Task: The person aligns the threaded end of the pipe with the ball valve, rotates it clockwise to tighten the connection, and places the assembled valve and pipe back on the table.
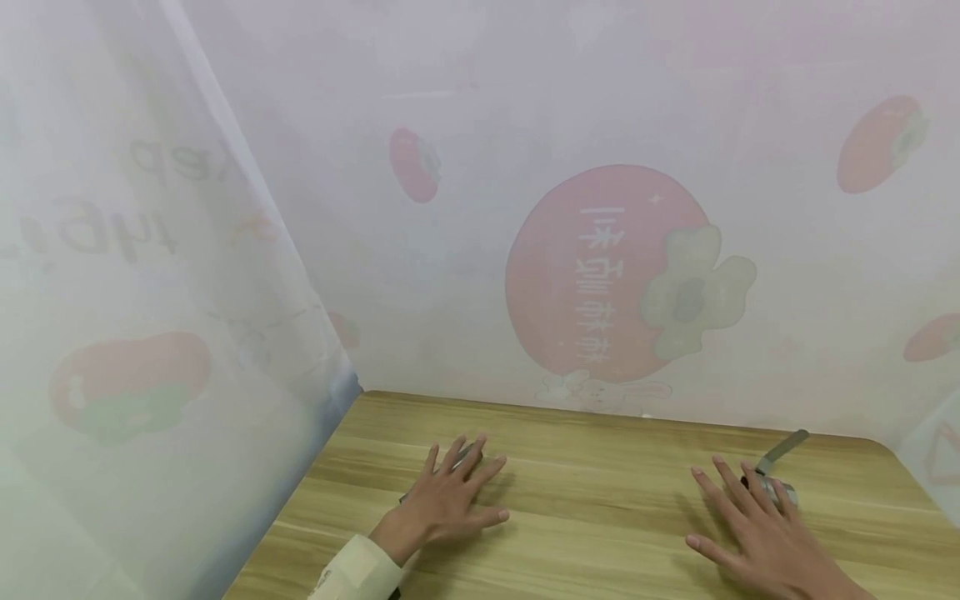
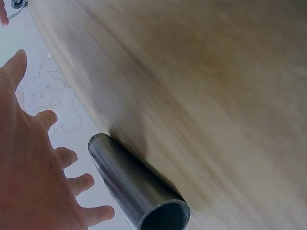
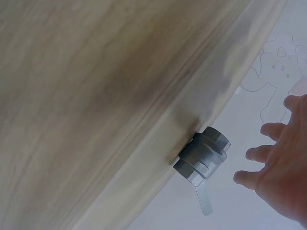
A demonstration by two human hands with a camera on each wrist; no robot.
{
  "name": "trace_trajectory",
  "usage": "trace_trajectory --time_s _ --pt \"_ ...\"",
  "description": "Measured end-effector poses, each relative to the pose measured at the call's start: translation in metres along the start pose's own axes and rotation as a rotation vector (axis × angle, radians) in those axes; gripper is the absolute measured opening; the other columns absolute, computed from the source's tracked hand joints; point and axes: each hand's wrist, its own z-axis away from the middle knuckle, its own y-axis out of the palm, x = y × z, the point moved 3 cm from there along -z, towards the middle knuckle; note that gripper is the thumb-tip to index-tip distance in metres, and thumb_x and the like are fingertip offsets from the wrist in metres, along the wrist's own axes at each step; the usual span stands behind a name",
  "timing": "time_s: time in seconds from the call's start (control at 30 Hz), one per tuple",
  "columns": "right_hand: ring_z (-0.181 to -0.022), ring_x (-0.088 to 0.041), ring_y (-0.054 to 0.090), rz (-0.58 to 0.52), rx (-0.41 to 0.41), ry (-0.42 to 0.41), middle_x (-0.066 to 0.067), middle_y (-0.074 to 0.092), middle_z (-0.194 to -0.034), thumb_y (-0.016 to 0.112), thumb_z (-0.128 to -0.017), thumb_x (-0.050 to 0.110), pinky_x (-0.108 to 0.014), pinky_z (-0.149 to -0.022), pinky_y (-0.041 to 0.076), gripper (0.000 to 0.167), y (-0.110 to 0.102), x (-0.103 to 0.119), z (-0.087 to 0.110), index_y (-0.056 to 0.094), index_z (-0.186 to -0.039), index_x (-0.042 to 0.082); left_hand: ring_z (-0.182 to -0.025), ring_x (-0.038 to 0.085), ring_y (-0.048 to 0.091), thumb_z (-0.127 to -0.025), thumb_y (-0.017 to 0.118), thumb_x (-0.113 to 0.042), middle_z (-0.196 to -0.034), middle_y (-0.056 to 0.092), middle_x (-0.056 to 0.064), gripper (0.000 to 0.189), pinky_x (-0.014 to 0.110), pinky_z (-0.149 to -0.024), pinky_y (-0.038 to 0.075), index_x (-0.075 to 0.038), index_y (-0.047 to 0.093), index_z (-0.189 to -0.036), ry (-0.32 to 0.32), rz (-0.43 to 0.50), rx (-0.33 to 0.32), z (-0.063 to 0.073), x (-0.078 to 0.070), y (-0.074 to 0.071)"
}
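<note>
My left hand [image 1: 446,500] is spread, palm down, above a metal pipe [image 2: 139,184] on the wooden table. In the head view the hand hides most of that pipe; the left wrist view shows it as a short hollow tube lying on its side. On the right, my other hand [image 1: 765,529] has its fingers apart near a metal ball valve [image 3: 202,155]. The valve lies on the tabletop with its flat lever handle [image 1: 782,451] pointing away from me, partly covered by the fingers in the head view. Neither hand holds anything.
The wooden table [image 1: 592,467] has rounded far corners. A pale curtain printed with red persimmons [image 1: 607,275] and a rabbit hangs behind it, and another curtain [image 1: 150,292] hangs along the left side.
</note>
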Motion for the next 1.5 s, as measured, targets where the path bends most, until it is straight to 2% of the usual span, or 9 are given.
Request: trace_trajectory --time_s 0.1,0.3,0.53,0.63,0.77,0.93,1.07,1.3,1.5 --pt "-0.155 -0.069 0.025 0.006 0.001 0.005 -0.020 0.017 -0.182 0.071 -0.102 0.054 -0.084 -0.124 -0.010 0.090 0.000 -0.001 0.001 0.026 -0.175 0.028 -0.169 0.044 0.015 -0.104 0.044 -0.080 -0.183 0.019 0.010 0.082 0.077 -0.130 0.013 -0.033 0.037 -0.171 0.002 -0.001 -0.006 0.001 0.001 -0.001" --pt "-0.161 -0.064 0.013 0.022 0.005 0.007 -0.022 0.018 -0.181 0.069 -0.103 0.055 -0.080 -0.124 -0.016 0.089 -0.001 -0.002 0.003 0.026 -0.175 0.025 -0.167 0.048 0.018 -0.104 0.049 -0.076 -0.183 0.020 0.011 0.080 0.079 -0.129 0.014 -0.031 0.038 -0.170 0.000 -0.001 -0.015 0.004 0.004 0.001" --pt "-0.166 -0.052 -0.006 0.023 -0.001 0.002 -0.020 0.013 -0.182 0.068 -0.103 0.054 -0.079 -0.125 -0.016 0.089 0.000 -0.002 0.005 0.026 -0.175 0.022 -0.167 0.048 0.018 -0.104 0.047 -0.077 -0.183 0.019 0.010 0.081 0.078 -0.130 0.013 -0.032 0.038 -0.171 -0.019 -0.006 -0.014 0.010 0.009 0.001" --pt "-0.166 -0.056 -0.002 0.021 -0.004 0.001 -0.023 0.017 -0.181 0.068 -0.103 0.054 -0.080 -0.126 -0.012 0.089 -0.001 -0.003 0.006 0.026 -0.175 0.022 -0.167 0.049 0.017 -0.104 0.046 -0.077 -0.183 0.019 0.011 0.082 0.078 -0.130 0.013 -0.031 0.038 -0.171 -0.028 0.003 -0.005 0.011 0.012 0.000" --pt "-0.160 -0.064 0.013 0.023 -0.014 0.000 -0.026 0.022 -0.179 0.069 -0.103 0.053 -0.081 -0.126 -0.009 0.089 -0.003 -0.006 0.007 0.026 -0.175 0.022 -0.167 0.050 0.015 -0.105 0.045 -0.078 -0.183 0.017 0.012 0.082 0.078 -0.130 0.013 -0.030 0.037 -0.171 -0.036 0.028 0.001 0.013 0.015 -0.001" --pt "-0.159 -0.066 0.015 0.027 -0.006 0.015 -0.026 0.020 -0.179 0.068 -0.103 0.053 -0.083 -0.125 -0.007 0.089 -0.004 -0.011 0.009 0.025 -0.175 0.022 -0.167 0.049 0.016 -0.105 0.046 -0.077 -0.183 0.017 0.012 0.083 0.078 -0.129 0.015 -0.030 0.036 -0.171 -0.041 0.050 0.001 0.015 0.016 -0.004" --pt "-0.157 -0.066 0.023 0.017 -0.007 0.028 -0.030 0.030 -0.174 0.070 -0.102 0.054 -0.087 -0.123 0.000 0.087 -0.006 -0.013 0.009 0.031 -0.173 0.021 -0.167 0.049 0.018 -0.105 0.047 -0.076 -0.183 0.016 0.011 0.082 0.077 -0.129 0.017 -0.030 0.035 -0.172 -0.047 0.055 0.005 0.017 0.018 -0.006" --pt "-0.159 -0.066 0.015 -0.025 0.013 0.041 -0.035 0.032 -0.171 0.068 -0.105 0.052 -0.086 -0.121 -0.010 0.086 -0.006 -0.018 0.010 0.029 -0.174 0.019 -0.166 0.051 0.020 -0.105 0.050 -0.074 -0.183 0.017 0.012 0.081 0.077 -0.129 0.018 -0.031 0.035 -0.172 -0.053 0.064 -0.007 0.018 0.023 -0.006" --pt "-0.158 -0.068 0.014 -0.041 0.023 0.053 -0.036 0.030 -0.172 0.067 -0.105 0.053 -0.085 -0.121 -0.015 0.087 -0.007 -0.021 0.010 0.027 -0.174 0.019 -0.166 0.051 0.020 -0.104 0.047 -0.077 -0.183 0.018 0.012 0.082 0.077 -0.129 0.018 -0.032 0.034 -0.172 -0.063 0.071 -0.010 0.020 0.025 -0.007"
